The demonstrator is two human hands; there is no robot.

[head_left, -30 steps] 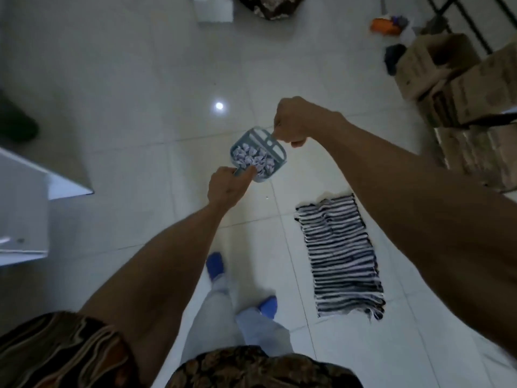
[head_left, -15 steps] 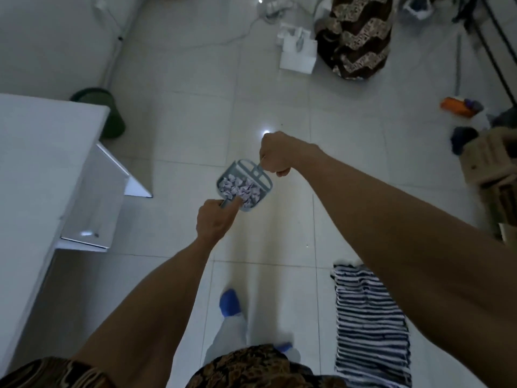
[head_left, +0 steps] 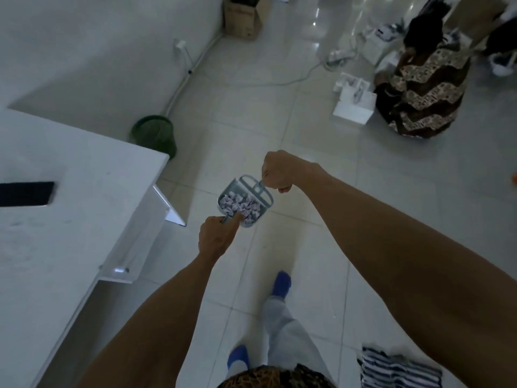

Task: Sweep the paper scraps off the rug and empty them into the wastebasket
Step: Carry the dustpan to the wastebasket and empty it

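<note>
Dustpan loaded with scraps, carried level toward the wastebasket.

Near right, the striped rug is cut off by the frame; whether scraps remain on it cannot be told. Left hand is closed around the dustpan handle, likely to keep the pan flat so the paper scraps stay put. Right hand is fisted on a thin handle at the pan's far edge, probably the brush guarding the load; its bristles are hidden. Far left, the green wastebasket sits partly behind the white table, its contents unclear.
</note>
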